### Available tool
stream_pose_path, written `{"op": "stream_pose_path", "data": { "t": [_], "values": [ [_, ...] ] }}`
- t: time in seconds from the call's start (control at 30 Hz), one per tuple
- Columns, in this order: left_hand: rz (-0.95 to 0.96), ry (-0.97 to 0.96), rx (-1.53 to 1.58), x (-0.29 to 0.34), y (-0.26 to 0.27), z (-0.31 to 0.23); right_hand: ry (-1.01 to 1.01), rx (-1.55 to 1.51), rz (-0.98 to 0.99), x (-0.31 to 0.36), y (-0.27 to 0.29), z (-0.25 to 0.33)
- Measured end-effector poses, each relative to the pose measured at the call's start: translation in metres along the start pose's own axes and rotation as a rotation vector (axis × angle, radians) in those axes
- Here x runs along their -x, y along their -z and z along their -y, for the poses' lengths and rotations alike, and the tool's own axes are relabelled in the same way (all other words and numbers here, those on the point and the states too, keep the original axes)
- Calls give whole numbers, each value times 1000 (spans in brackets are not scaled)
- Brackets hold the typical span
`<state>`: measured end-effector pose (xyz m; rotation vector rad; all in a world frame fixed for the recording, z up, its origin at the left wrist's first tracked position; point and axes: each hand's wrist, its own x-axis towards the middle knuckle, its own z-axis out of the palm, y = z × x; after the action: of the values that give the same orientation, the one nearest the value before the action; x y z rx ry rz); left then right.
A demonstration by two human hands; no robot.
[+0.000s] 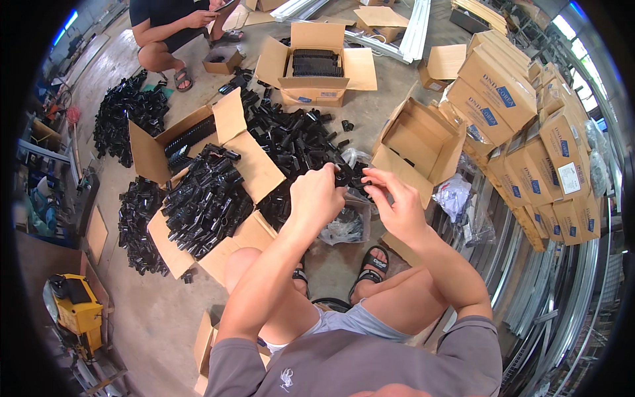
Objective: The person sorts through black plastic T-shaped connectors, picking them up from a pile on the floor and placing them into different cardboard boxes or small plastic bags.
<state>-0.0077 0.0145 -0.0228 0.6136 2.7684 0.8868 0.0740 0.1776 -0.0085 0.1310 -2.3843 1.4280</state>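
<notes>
My left hand is closed, its fingers curled at the edge of a heap of black plastic parts. A black piece shows at its fingertips, partly hidden by the hand. Close by on the right, my right hand pinches a small dark piece between thumb and fingertips; its exact shape is too small to make out. The hands are slightly apart. Below them, between my knees and the heap, stands a small box with clear plastic bags in it.
An open carton on the left overflows with black parts. Another carton holds neat rows. At right are an open carton, stacked cartons and metal profiles. A person crouches at the far left.
</notes>
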Motion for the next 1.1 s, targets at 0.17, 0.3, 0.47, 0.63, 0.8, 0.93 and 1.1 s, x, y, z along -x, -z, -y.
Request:
{"op": "stream_pose_path", "data": {
  "t": [0.17,0.3,0.47,0.63,0.8,0.93,1.1],
  "values": [
    [25,-57,-102,5,-9,-5,450,439,-30,-9,1,-12],
    [56,-66,-103,6,-10,-11,587,617,-88,-9,-3,-24],
    [67,-85,-90,9,-10,-16,670,706,-73,-8,-4,-36],
    [68,-100,-82,11,-10,-17,643,728,-26,-7,-6,-37],
    [30,-106,-80,10,-10,-13,566,706,16,-5,-8,-31],
    [41,-109,-79,10,-8,-14,543,703,30,-4,-6,-32],
    [72,-99,-102,11,-8,-15,530,701,63,-4,-5,-31]
  ]
}}
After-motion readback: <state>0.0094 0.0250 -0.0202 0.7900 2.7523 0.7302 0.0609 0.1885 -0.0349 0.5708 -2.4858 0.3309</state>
